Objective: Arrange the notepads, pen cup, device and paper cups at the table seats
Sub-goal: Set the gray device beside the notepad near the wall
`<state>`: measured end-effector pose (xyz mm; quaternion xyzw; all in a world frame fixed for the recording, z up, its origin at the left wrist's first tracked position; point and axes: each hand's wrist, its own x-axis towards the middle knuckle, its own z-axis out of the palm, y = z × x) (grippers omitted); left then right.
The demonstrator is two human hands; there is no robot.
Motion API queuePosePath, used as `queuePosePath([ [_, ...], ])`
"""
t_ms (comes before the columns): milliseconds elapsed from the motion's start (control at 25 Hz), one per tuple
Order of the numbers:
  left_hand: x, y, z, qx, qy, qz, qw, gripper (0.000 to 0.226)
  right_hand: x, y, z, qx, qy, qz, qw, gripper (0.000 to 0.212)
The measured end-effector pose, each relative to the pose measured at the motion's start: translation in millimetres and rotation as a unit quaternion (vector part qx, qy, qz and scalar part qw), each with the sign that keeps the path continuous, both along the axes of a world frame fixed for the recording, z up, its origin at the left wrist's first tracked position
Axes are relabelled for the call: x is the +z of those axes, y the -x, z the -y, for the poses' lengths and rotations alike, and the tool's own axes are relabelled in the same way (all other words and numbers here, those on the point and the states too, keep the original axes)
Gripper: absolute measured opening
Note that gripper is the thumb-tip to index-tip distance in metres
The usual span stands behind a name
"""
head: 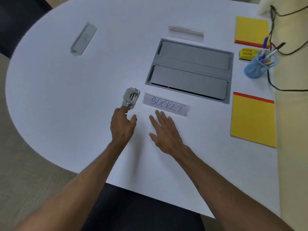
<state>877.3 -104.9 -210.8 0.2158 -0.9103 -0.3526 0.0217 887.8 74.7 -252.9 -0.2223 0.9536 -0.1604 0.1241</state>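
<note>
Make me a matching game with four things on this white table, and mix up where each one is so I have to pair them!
Things:
1. small shiny metal device
2. blue mesh pen cup
3. clear name stand with SOCKET written in blue
4. grey metal socket panel sunk into the table

Places:
A. middle of the table, beyond the SOCKET stand
B. at the left hand's fingertips
C. far right, between the two yellow notepads
D. just beyond the right hand

Pairs: 1-B, 2-C, 3-D, 4-A
</note>
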Motion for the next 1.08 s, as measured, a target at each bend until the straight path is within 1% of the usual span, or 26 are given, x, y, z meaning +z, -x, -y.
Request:
queuePosePath([
  [40,-5,4,9,0.012,-0.006,0.007,1.000,0.041,-12,3,7,0.006,-0.023,-0.001,1.000,0.068],
  [120,-13,16,23,0.034,-0.025,0.016,0.999,0.043,-32,5,15,-0.004,-0.046,-0.018,0.999,0.068],
  [280,-26,49,34,0.093,-0.101,0.020,0.990,0.044,-60,3,22,-0.033,-0.078,-0.093,0.992,0.067],
  [400,-33,70,35,0.125,-0.137,0.032,0.982,0.038,-69,4,23,-0.044,-0.065,-0.121,0.990,0.068],
  [560,-38,83,35,0.159,-0.169,0.037,0.972,0.024,-71,4,23,-0.049,-0.059,-0.141,0.987,0.069],
  [680,-38,85,40,0.155,-0.201,0.037,0.967,0.018,-72,3,23,-0.054,-0.061,-0.150,0.985,0.068],
  [760,-36,84,43,0.149,-0.219,0.035,0.964,0.017,-73,5,23,-0.057,-0.058,-0.150,0.985,0.068],
  [960,-24,63,53,0.177,-0.277,0.034,0.944,0.016,-66,3,24,-0.052,-0.060,-0.129,0.988,0.069],
  [1040,-12,49,55,0.172,-0.298,0.034,0.938,0.016,-55,5,24,-0.047,-0.055,-0.096,0.993,0.069],
  [1080,-4,42,55,0.162,-0.301,0.034,0.939,0.016,-47,7,25,-0.047,-0.040,-0.066,0.996,0.071],
])
